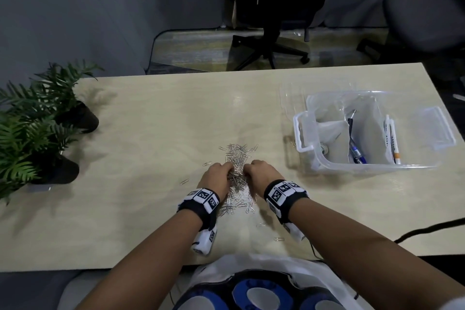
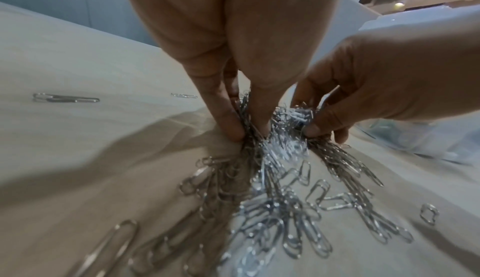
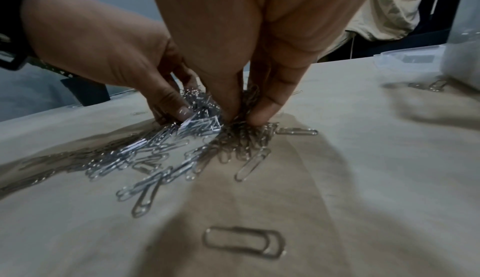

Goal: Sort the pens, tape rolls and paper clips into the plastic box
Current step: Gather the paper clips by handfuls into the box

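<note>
Both hands are down on the worktop (image 1: 156, 113) in the middle of a pile of clips (image 1: 236, 156). The left hand (image 1: 217, 176) has its fingers (image 2: 228, 121) bunched and curled, pinching a clump of clips between thumb and fingertips. The right hand (image 1: 260, 171) mirrors it just beside, thumb and fingers (image 3: 262, 109) closed on another clump. The two hands are near each other, knuckles almost meeting, with clips bristling up between them.

The pile spreads from beyond the fingertips back between the wrists toward the person. Loose clips lie apart from it: one (image 1: 206, 164) to the left of the left hand, another (image 1: 184, 182) farther left, one (image 1: 278, 239) near the right forearm, and a few by the box's left wall.

The box (image 1: 302, 133) stands to the right on the worktop, well apart from the pile, clear plastic with handles at its ends and dividers inside. Pens (image 1: 356, 152) lie in the middle compartment, and a marker (image 1: 393, 143) leans in the right one. A round object shows in the left compartment, too dim to name. A clear lid (image 1: 289, 98) lies behind the box.

Two potted plants (image 1: 32, 118) sit at the left edge. Each wrist wears a band (image 1: 281, 191) with black-and-white markers. An office chair (image 1: 271, 40) stands beyond the worktop, and a black cable (image 1: 427, 228) crosses its right near edge.
</note>
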